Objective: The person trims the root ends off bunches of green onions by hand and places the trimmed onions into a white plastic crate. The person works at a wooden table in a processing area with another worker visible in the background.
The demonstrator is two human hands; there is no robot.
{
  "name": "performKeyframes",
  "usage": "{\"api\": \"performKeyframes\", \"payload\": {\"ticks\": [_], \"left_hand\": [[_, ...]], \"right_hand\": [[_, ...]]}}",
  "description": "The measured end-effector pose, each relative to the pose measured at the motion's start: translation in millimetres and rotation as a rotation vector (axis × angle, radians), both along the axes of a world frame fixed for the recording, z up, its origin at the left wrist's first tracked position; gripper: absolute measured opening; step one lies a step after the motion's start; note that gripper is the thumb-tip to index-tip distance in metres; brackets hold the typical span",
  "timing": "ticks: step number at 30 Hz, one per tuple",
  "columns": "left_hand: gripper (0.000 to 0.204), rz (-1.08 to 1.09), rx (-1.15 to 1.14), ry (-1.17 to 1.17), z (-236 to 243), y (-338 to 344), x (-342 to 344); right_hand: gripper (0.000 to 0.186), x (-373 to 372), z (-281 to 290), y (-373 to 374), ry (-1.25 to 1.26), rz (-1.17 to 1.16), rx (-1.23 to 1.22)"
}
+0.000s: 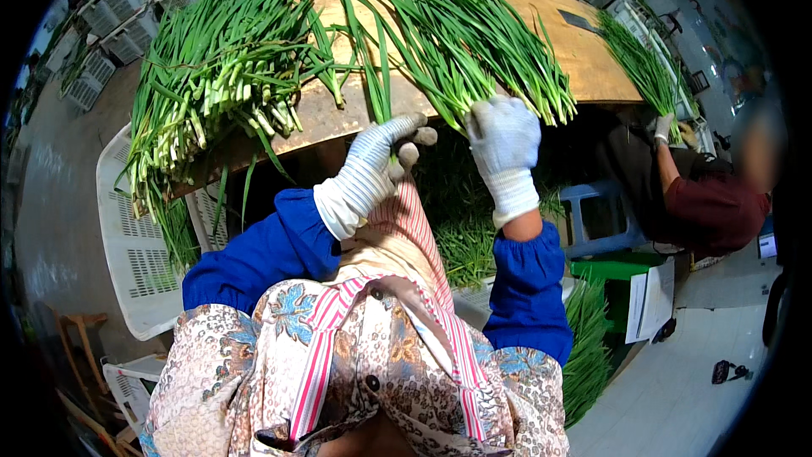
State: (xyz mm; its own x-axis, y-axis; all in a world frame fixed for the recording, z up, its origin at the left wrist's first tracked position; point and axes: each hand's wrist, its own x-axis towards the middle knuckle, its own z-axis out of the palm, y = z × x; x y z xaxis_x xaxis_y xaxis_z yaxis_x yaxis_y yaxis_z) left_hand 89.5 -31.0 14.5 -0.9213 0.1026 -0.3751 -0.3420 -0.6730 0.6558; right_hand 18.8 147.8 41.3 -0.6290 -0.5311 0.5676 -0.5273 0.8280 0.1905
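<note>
The wooden tabletop (605, 76) spreads ahead of the left hand (370, 162) and right hand (505, 135), both gloved. On it, left of the left hand, lies a heap (220, 46) of green stalks; lower on that side stands a white crate (118, 211). A bunch (482, 34) fans out just ahead of the right hand, whose fingers curl at its stem ends; whether they grip any, I cannot tell. Right of that hand is a blue stool (592, 192). The left hand grasps a few stalks (377, 93), leaves pointing away.
</note>
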Motion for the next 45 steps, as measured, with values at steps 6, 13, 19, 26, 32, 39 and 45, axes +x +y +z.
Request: {"api": "performKeyframes", "payload": {"ticks": [6, 13, 19, 26, 32, 39, 45], "left_hand": [[0.029, -0.137, -0.087, 0.031, -3, 10, -2], [0.020, -0.215, 0.031, 0.066, -48, 27, 3], [0.022, -0.104, 0.016, 0.112, -44, 32, 7], [0.026, -0.133, -0.004, 0.119, -41, 27, 4], [0.021, -0.144, 0.026, 0.111, -48, 44, 9], [0.025, -0.093, 0.076, 0.168, -40, 29, 6], [0.028, -0.158, 0.105, 0.149, -51, 40, 7]], "right_hand": [[0.013, 59, -27, 11, -0.181, 0.326, -0.341], [0.014, 68, -53, 17, -1.070, 0.183, -1.163], [0.014, 79, -77, 33, -0.807, -0.059, -1.183], [0.021, 91, -89, 98, -0.826, -0.202, -0.806], [0.020, 76, -71, 31, -1.146, 0.060, -1.234], [0.019, 78, -122, 88, -0.730, -0.355, -1.101], [0.030, 80, -62, 31, -0.199, 0.195, -0.483]]}}
